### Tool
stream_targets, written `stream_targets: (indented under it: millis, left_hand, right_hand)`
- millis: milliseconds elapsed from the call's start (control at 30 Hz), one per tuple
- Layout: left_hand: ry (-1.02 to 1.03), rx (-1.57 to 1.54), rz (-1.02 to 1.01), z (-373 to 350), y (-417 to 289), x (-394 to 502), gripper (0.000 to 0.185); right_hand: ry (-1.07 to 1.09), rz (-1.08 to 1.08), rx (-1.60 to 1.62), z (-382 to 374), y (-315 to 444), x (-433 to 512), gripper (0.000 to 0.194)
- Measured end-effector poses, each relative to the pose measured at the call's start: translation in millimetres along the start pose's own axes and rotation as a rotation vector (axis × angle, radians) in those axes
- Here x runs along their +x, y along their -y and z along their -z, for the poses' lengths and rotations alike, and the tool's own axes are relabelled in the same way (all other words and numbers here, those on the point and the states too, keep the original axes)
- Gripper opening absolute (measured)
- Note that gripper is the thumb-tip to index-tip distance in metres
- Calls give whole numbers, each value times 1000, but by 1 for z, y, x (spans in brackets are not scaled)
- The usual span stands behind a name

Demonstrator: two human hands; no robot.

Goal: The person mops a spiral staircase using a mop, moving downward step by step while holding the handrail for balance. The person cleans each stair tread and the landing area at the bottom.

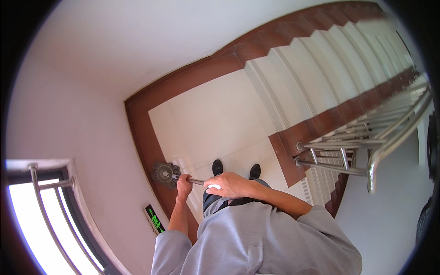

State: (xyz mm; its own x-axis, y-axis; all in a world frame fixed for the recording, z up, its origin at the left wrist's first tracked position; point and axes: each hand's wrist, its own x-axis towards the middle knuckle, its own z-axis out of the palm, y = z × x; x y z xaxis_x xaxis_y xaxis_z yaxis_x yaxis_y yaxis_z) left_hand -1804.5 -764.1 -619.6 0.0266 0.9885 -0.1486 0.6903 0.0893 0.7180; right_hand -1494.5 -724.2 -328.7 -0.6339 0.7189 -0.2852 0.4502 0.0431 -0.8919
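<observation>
A mop with a grey string head (pixel 165 174) rests on the brown border tiles near the left wall. Its metal handle (pixel 196 181) runs from the head towards my waist. My left hand (pixel 184 185) grips the handle close to the mop head. Farther up, my right hand (pixel 228 185) is closed around the handle's upper end, where a white grip (pixel 214 186) shows between the fingers.
I stand on a pale tiled landing (pixel 209 113). Stairs (pixel 309 65) lie at the upper right, beside a steel railing (pixel 378 151); more steps (pixel 321 182) show below it. At the left are a barred window (pixel 51 213) and a lit green sign (pixel 155 219).
</observation>
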Motion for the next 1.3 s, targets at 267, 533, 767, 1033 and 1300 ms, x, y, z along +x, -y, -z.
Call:
stream_targets:
  millis: [267, 533, 767, 1033, 1300]
  left_hand:
    - [298, 20, -166, -91, -114, 32, 20]
    - [574, -101, -498, -210, -271, 33, 22]
    - [828, -352, -707, -299, -399, 9, 14]
    - [945, -346, -627, -322, -424, -10, 18]
    - [871, -208, -620, -281, -387, -7, 16]
  right_hand:
    - [-338, -81, -13, 48, -39, -125, 27]
    - [-622, -253, -205, 74, -36, -271, 21]
    - [-811, -388, -385, 75, -23, -334, 24]
    - [-807, -300, -439, 80, -42, -347, 33]
    - [-735, -137, -435, 82, -27, -327, 30]
